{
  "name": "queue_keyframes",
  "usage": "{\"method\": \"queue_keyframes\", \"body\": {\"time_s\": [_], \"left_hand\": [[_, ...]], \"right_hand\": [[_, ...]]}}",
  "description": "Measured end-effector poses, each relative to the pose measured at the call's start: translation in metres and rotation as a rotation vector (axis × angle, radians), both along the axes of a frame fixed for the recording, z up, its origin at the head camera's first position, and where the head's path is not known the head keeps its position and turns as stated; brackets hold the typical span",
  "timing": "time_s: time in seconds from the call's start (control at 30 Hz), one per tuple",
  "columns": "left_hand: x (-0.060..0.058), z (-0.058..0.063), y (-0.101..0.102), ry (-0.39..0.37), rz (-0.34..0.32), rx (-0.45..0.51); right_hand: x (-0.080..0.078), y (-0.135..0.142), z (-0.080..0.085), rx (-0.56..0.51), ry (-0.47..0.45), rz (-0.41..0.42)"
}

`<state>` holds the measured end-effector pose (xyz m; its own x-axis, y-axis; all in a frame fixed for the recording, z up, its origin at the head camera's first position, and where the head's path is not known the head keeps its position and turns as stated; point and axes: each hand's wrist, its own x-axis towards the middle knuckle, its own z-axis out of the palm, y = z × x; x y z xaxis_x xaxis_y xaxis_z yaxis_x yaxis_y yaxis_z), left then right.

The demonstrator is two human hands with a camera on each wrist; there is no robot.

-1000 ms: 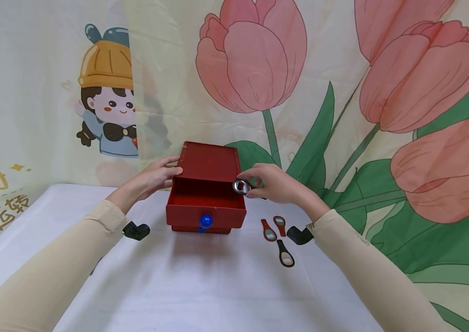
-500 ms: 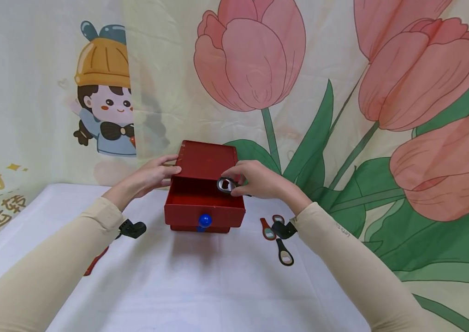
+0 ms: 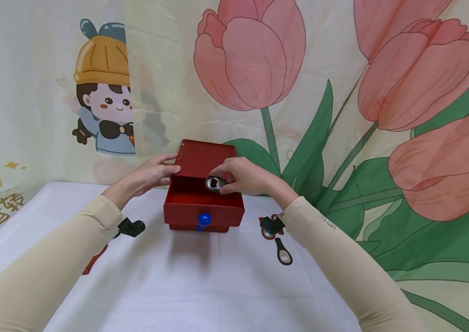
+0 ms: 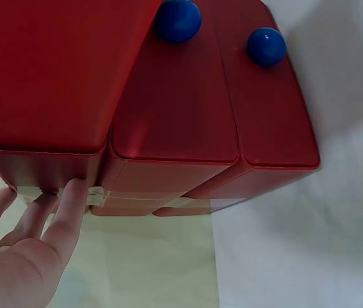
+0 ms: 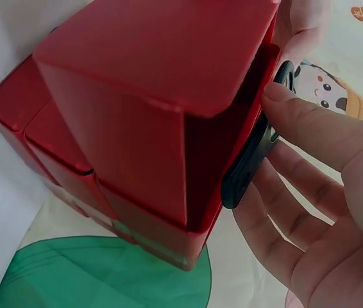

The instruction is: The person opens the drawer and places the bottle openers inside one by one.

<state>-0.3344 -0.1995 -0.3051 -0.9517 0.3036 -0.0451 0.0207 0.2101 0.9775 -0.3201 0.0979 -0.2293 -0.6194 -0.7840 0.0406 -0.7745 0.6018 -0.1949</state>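
A red stacked drawer box (image 3: pixel 207 159) stands in the middle of the table with its top drawer (image 3: pixel 203 214) pulled out. Straight fingers of my left hand (image 3: pixel 151 174) rest against the box's left side; the left wrist view shows the fingertips on the side wall near taped seams. My right hand (image 3: pixel 246 176) pinches a bottle opener (image 3: pixel 213 183) with a black rim and metal middle, held over the open drawer. In the right wrist view the thumb lies on the black bottle opener (image 5: pixel 252 160), with fingers behind it, close to the drawer opening.
Right of the box lie a black bottle opener (image 3: pixel 284 251) and red ones partly covered by the black wrist device (image 3: pixel 272 225). Another red piece (image 3: pixel 94 260) shows beside the left sleeve. Blue knobs (image 4: pixel 266 47) stick out from the drawer fronts. A printed curtain hangs behind.
My right hand has carried the bottle opener leftward, from the drawer's right edge to over its middle. My left hand stays on the box's side.
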Motion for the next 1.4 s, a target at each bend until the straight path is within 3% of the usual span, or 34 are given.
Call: {"method": "queue_keyframes", "body": {"time_s": [0.33, 0.57, 1.4], "left_hand": [[-0.004, -0.003, -0.002, -0.015, -0.002, 0.003], [0.0, 0.001, -0.001, -0.003, 0.009, -0.012], [0.001, 0.0, -0.003, -0.011, -0.01, 0.001]], "right_hand": [[0.003, -0.019, -0.002, 0.008, -0.038, 0.023], [0.002, -0.032, -0.003, 0.012, -0.038, 0.045], [0.0, -0.061, -0.023, 0.046, -0.066, 0.118]]}}
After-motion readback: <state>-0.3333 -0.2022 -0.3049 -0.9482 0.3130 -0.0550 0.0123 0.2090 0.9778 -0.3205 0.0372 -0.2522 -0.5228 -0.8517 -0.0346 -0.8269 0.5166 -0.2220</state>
